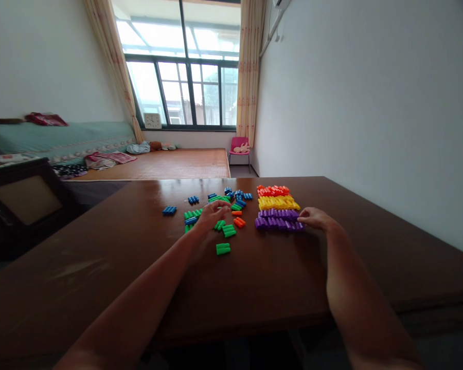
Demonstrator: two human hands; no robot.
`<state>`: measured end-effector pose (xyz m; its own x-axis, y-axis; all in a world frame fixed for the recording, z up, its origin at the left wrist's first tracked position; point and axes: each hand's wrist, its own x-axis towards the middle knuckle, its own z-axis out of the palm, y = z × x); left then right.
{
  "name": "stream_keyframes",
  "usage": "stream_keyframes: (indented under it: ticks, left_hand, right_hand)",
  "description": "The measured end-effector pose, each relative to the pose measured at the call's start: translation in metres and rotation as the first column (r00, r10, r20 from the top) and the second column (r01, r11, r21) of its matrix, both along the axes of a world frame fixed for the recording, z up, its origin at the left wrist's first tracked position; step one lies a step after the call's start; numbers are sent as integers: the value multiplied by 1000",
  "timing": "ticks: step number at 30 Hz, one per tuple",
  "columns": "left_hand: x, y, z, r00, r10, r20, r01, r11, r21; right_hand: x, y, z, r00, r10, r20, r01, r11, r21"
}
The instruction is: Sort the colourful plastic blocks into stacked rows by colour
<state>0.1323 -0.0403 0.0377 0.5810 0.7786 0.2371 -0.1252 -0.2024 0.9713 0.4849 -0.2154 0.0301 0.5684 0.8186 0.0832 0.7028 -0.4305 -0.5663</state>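
My left hand [213,215] hovers over the loose pieces in the middle of the table, its fingers loosely spread and nothing visible in them. Around it lie green ribbed plastic blocks [229,230], blue ribbed blocks [170,210] and a few orange ones [239,222]. On the right, my right hand [315,218] has its fingertips pinched at the right end of the purple blocks [280,223], which lie in two rows. Behind these are a row of yellow blocks [278,202] and a row of orange-red blocks [273,191].
The dark brown table [139,288] has its far edge towards a low bed [185,160]. A pink chair [239,146] stands by the window, with a white wall [370,103] along the right. At the far left is a dark cabinet [21,198].
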Motion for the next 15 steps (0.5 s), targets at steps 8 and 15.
stream_keyframes:
  ticks: [8, 15]
  left_hand:
    - [-20, 23, 18, 979, 186, 83, -187, 982, 1]
    - [-78, 73, 27, 923, 362, -126, -317, 906, 282]
  right_hand:
    - [7, 7, -10, 988, -45, -149, 35, 997, -72]
    - [-8, 14, 0, 969, -85, 231, 22, 965, 260]
